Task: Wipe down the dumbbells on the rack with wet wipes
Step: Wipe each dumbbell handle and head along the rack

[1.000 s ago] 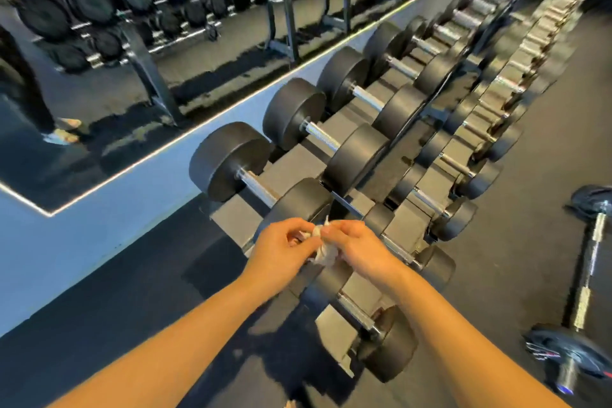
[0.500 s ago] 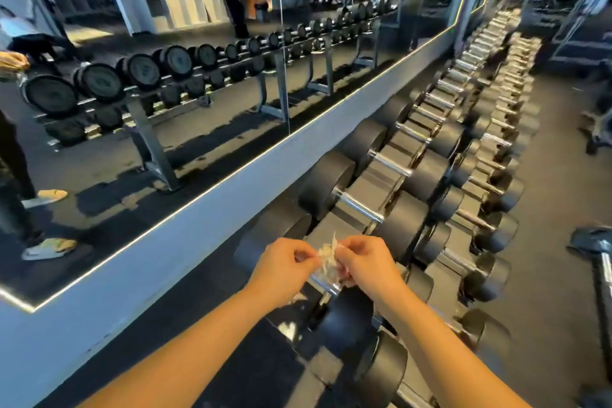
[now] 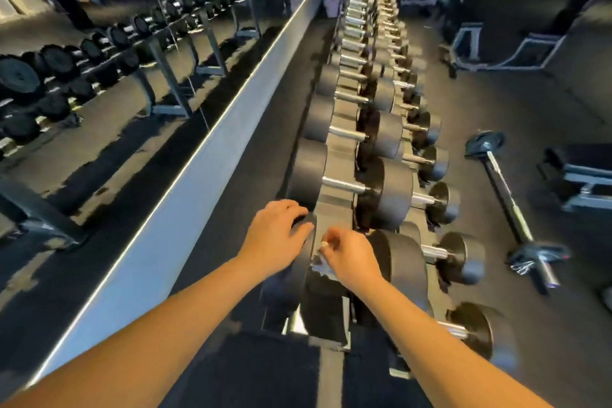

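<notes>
Left hand (image 3: 275,238) lies spread on the near dumbbell's (image 3: 405,262) left head; right hand (image 3: 351,258) pinches the wipe (image 3: 319,267) between its heads. Brace that head firmly and rub the wipe along the whole span between them.

The wet wipe (image 3: 318,268) is largely covered by the right hand (image 3: 351,258); only a crumpled edge is seen below the fingers. The handle of the nearest dumbbell (image 3: 298,272) is hidden behind both hands, and the top of its head is masked by the left hand (image 3: 275,237). The far end of the rack (image 3: 341,156) is smeared beyond telling. A bench (image 3: 586,172) is cut off by the right edge.
</notes>
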The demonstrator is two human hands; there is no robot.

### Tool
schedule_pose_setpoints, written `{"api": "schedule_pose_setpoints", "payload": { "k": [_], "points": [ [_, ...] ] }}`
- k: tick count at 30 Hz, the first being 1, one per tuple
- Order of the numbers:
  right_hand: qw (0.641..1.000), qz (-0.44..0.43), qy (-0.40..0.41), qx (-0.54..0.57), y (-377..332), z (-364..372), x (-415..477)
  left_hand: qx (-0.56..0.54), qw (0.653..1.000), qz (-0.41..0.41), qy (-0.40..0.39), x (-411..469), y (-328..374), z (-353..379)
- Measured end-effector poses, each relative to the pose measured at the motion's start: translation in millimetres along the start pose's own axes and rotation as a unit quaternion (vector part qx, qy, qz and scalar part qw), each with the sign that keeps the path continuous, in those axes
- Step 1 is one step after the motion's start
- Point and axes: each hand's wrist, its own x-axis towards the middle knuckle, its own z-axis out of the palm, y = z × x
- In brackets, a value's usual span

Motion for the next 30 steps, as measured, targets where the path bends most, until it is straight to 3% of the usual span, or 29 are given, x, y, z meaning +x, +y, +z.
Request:
{"api": "schedule_pose_setpoints", "payload": {
  "k": [7,12,15,17,21,24,27,30],
  "points": [
    [0.996,0.015,-0.073,-0.045,5,40,-3,-0.051,0.999,0.002,0.018,6,-10,25],
    [0.957,0.071,-0.277,-0.057,-1,22,52,-0.056,0.998,-0.031,0.014,5,-6,26],
    [0.936,0.063,-0.340,-0.059,5,23,65,-0.046,0.998,-0.048,0.003,4,-6,25],
    [0.940,0.031,-0.323,-0.102,8,25,55,-0.045,0.998,-0.048,0.008,3,-5,25],
    [0.982,-0.040,-0.131,-0.128,11,21,4,-0.049,0.998,-0.038,0.023,1,-5,27],
    [0.979,-0.080,-0.093,-0.165,13,24,-7,-0.037,0.998,-0.033,0.030,1,-7,30],
    [0.986,-0.020,-0.152,-0.071,9,20,17,-0.030,0.998,-0.033,0.036,0,-5,30],
    [0.963,0.004,-0.248,-0.102,4,20,48,-0.040,0.998,-0.034,0.034,0,-5,29]
  ]
}}
